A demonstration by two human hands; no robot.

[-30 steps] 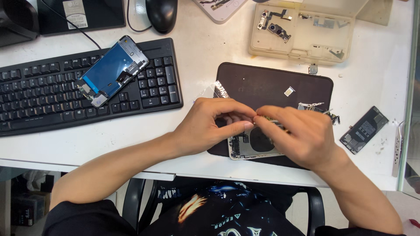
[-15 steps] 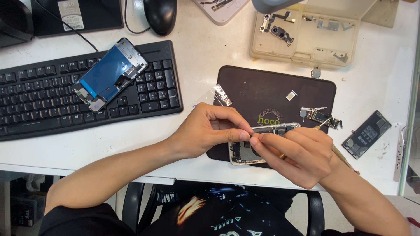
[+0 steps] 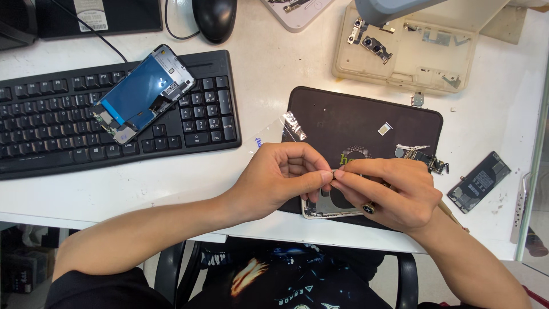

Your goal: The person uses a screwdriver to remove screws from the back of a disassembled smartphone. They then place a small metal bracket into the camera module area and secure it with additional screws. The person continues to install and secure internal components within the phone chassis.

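My left hand (image 3: 283, 174) and my right hand (image 3: 389, 191) meet fingertip to fingertip over an opened phone body (image 3: 326, 206). Both pinch a small thin strip (image 3: 333, 171) above that phone body, which lies on the near edge of a dark work mat (image 3: 354, 123). My hands hide most of the phone body. A small circuit part with a flex cable (image 3: 423, 155) rests on the mat just past my right hand. A clear film strip (image 3: 286, 129) lies at the mat's left edge.
A black keyboard (image 3: 68, 137) at left carries a detached phone screen (image 3: 143, 93). A beige parts tray (image 3: 457, 63) with small components sits at back right. A phone battery (image 3: 479, 181) lies right of the mat. A black mouse (image 3: 214, 17) is at the back.
My hands have lifted slightly off the phone body and drawn together, fingertips now pinching the small strip. The view has shifted a little.
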